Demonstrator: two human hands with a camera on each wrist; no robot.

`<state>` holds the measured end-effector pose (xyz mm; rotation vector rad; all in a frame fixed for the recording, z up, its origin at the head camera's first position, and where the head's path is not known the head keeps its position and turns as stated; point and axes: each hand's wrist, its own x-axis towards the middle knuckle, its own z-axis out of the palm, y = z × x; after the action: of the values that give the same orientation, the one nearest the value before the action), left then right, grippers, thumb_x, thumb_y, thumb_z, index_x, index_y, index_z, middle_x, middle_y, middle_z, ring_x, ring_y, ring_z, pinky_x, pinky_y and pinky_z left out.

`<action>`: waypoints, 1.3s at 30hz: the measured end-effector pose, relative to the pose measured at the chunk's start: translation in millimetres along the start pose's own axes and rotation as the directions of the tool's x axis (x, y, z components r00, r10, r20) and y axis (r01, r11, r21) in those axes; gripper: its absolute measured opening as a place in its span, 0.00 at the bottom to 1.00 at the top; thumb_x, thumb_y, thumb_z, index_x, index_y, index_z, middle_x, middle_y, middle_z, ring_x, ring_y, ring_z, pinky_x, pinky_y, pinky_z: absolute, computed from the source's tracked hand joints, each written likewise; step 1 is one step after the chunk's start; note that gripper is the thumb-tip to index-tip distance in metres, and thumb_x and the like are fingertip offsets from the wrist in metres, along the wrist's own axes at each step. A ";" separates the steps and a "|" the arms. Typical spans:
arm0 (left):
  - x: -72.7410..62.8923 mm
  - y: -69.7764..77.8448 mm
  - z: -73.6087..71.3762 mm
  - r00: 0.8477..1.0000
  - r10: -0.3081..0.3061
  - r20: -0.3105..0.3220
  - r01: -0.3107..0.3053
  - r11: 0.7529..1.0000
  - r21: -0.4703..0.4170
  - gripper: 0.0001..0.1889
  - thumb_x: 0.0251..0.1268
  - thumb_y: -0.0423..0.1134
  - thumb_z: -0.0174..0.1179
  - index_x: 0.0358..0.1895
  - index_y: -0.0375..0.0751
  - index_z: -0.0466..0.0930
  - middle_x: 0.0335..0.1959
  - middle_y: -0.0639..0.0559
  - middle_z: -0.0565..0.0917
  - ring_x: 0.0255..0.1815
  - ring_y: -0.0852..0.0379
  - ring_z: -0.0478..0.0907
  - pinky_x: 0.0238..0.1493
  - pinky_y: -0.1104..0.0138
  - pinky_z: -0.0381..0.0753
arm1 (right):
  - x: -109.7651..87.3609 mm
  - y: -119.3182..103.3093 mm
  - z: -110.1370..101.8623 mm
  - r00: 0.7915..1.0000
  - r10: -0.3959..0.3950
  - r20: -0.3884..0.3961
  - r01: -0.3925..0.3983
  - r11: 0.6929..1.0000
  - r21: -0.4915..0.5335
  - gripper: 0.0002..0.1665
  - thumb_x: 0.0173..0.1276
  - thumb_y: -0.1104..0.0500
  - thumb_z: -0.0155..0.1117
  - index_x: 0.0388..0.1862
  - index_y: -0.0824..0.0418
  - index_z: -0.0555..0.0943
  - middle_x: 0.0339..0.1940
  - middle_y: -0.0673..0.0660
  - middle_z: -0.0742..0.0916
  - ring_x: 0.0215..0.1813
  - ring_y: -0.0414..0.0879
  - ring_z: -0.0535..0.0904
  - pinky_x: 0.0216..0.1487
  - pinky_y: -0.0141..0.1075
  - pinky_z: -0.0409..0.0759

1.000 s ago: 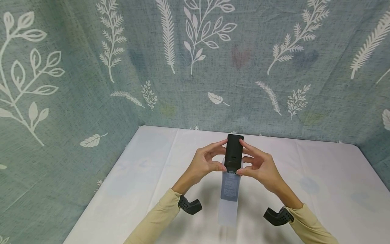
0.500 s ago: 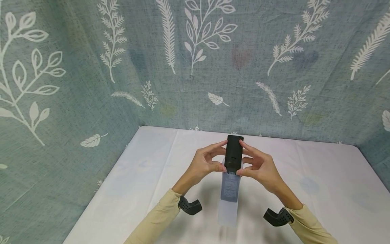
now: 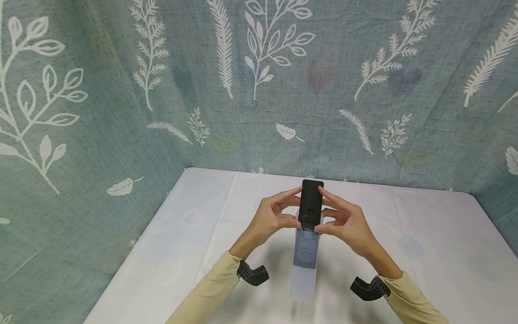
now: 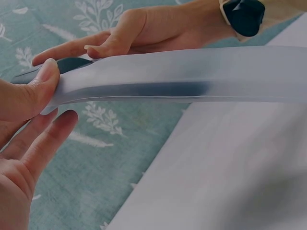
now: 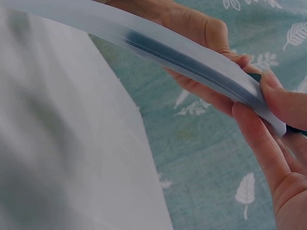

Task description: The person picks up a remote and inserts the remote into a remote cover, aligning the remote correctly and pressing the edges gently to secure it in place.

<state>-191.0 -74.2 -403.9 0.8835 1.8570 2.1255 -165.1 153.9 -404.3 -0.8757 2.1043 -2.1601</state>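
Note:
A black remote control [image 3: 310,202], its back showing with a small slot, sticks out of a long translucent sleeve [image 3: 302,283]. Its lower part shows dark through the sleeve, with printed text. My left hand [image 3: 271,216] pinches the left edge, thumb at the sleeve's mouth and index finger near the remote's far end. From the opposite side my right hand [image 3: 344,220] grips in the same way. In the left wrist view, the left thumb [image 4: 47,74] presses on the end of the sleeve. The right thumb [image 5: 276,91] lies over the sleeve's end in the right wrist view.
A white cloth covers the table [image 3: 182,234]. Behind it and at the left hangs a green-blue curtain [image 3: 267,117] with white leaf prints. Black camera mounts [image 3: 252,273] sit on both wrists, over beige sleeves.

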 end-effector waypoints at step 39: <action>-2.3 -3.2 -3.9 1.000 0.000 -0.024 0.000 1.000 -0.024 0.38 0.48 0.24 0.70 0.67 0.44 0.69 0.50 0.40 0.80 0.55 0.45 0.76 0.48 0.54 0.81 | 1.8 0.4 3.8 1.000 0.021 -0.003 -0.021 0.999 -0.032 0.50 0.51 0.75 0.70 0.73 0.60 0.61 0.59 0.72 0.75 0.44 0.50 0.83 0.34 0.45 0.85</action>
<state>-192.0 -78.0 -407.8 0.8567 1.8391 2.1626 -165.3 149.8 -404.1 -0.8492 2.1452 -2.1249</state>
